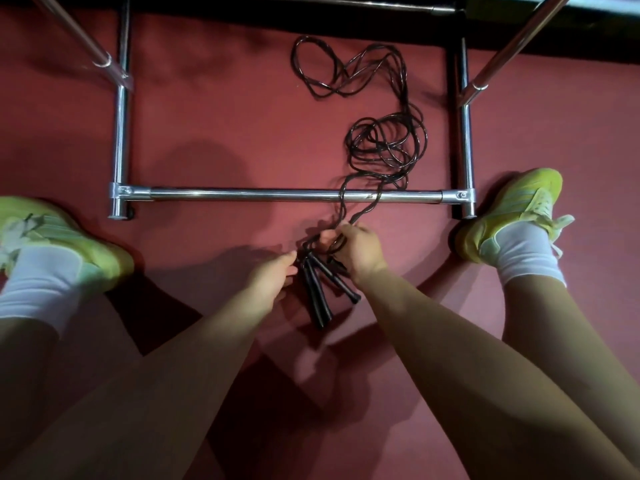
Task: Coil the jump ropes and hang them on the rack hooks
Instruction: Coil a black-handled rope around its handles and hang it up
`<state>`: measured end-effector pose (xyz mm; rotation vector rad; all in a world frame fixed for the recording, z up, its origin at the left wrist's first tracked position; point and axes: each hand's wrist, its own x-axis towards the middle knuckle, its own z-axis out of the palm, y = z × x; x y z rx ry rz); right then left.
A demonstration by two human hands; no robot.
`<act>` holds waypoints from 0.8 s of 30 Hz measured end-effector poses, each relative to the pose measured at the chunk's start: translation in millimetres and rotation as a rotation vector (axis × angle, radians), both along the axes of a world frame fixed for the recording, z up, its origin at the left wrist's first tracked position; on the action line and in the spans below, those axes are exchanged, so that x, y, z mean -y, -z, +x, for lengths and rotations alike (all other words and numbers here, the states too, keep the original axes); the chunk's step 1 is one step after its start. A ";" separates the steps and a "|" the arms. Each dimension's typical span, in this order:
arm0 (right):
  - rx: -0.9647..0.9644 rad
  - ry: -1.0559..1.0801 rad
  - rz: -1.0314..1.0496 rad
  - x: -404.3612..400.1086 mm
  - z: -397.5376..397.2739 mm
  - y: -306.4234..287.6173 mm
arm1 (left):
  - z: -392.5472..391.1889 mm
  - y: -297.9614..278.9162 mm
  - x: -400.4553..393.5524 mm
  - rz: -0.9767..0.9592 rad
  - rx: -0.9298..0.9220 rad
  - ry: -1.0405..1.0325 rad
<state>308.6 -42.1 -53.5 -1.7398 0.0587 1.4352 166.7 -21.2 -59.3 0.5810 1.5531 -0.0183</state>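
Right hand [356, 251] gripping jump ropes [384, 147] draped over rack bar [242, 194], left hand [273, 275] relaxed beside handles [317, 292]

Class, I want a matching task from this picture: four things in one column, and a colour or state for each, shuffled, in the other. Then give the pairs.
Things:
1. jump rope cord
2. rack base bar
3. shoe
4. right hand

Descriptions:
A. yellow-green, beside the rack's corner
B. gripping cord just above the black handles
C. black, in loose tangled loops on the red floor
D. shiny metal, with cord crossing over it

Pairs: 1-C, 2-D, 3-A, 4-B
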 end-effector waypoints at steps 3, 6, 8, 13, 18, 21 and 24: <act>0.186 -0.032 0.009 12.5 8.6 -23.1 | -3.4 -13.5 -1.8 0.011 0.022 0.001; 0.223 -0.020 0.008 38.5 18.8 -47.1 | -0.8 -45.3 3.2 0.002 0.065 0.014; 0.163 -0.033 0.064 47.4 20.5 -69.8 | 3.8 -73.2 7.9 0.037 0.114 0.048; 0.188 -0.139 0.377 52.7 14.6 -154.3 | 21.4 -171.5 20.4 0.215 0.299 0.115; 0.041 0.008 0.539 53.4 9.0 -235.9 | 28.9 -243.8 26.8 0.320 0.437 0.181; -0.024 0.011 0.605 57.8 4.2 -278.7 | 22.1 -271.4 27.1 0.417 0.396 0.082; -0.016 -0.005 0.638 64.9 -4.5 -314.2 | 10.7 -289.8 28.3 0.464 0.381 0.015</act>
